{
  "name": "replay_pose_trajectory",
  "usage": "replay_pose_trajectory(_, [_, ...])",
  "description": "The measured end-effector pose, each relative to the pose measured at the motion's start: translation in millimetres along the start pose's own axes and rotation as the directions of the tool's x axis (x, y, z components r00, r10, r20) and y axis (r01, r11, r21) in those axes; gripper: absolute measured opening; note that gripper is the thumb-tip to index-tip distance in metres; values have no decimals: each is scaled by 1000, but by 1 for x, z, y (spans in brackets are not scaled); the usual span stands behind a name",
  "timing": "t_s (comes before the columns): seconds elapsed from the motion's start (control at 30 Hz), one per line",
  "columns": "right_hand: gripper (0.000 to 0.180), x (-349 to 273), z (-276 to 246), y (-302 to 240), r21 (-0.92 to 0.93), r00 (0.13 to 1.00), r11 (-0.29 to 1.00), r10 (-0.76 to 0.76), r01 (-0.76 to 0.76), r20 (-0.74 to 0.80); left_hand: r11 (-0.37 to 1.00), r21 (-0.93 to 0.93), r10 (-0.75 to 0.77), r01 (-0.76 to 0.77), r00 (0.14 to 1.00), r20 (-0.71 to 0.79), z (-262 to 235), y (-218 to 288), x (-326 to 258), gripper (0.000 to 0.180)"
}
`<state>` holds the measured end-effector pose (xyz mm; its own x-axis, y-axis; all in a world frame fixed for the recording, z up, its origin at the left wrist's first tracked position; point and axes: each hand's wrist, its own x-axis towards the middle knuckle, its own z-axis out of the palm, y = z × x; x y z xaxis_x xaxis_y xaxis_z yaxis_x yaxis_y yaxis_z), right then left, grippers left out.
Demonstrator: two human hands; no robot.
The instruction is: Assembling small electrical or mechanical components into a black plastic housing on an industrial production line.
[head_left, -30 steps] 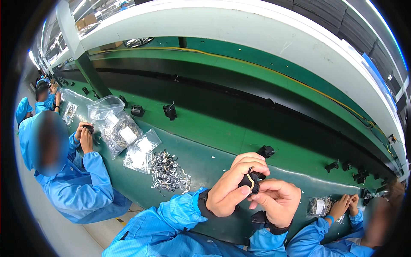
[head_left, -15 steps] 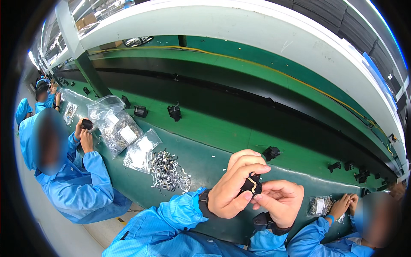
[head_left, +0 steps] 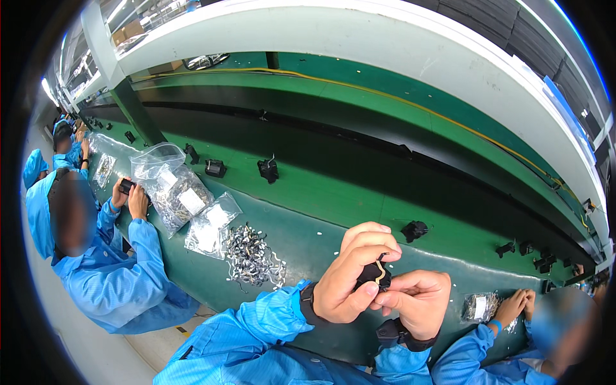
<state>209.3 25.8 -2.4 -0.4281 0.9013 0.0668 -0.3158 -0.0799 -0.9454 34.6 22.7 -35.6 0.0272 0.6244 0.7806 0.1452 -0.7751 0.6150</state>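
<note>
Since a second ago both hands have lifted the small black part [head_left: 372, 274] slightly. Left hand [head_left: 353, 276] pinches it; right hand [head_left: 420, 301] presses a pale curved clip in at its 3 o'clock. Seating looks unfinished, while loose clips [head_left: 251, 256] wait on the bench [head_left: 321, 240].

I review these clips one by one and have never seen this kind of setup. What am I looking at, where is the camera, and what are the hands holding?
The camera sits on a person's head and looks down through a fisheye lens, so straight edges bend. No machine is involved: the left hand and right hand together grip a small black part with a pale metal clip on it. On the green bench lie a pile of metal clips and clear bags of clips. More black parts sit on the belt beyond. A co-worker in blue works to the left.
</note>
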Motion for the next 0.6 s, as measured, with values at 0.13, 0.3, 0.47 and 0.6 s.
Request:
replay_pose_trajectory(0.13, [15,1,4,1,-45,1000,999,-8,7,-17,1000,-4,-20,20,1000,-19,0,0,-2,36])
replay_pose_trajectory(0.3, [16,0,7,0,-55,1000,998,-14,12,-22,999,-26,37,-36,999,8,-2,-4,-2,37])
replay_pose_trajectory(0.47, [18,2,11,2,-68,998,995,-70,70,0,985,-174,6,-6,1000,-3,-1,-6,-3,35])
replay_pose_trajectory(0.6, [19,4,6,6,-70,996,995,-61,66,68,987,-162,13,-10,1000,13,-1,-3,0,35])
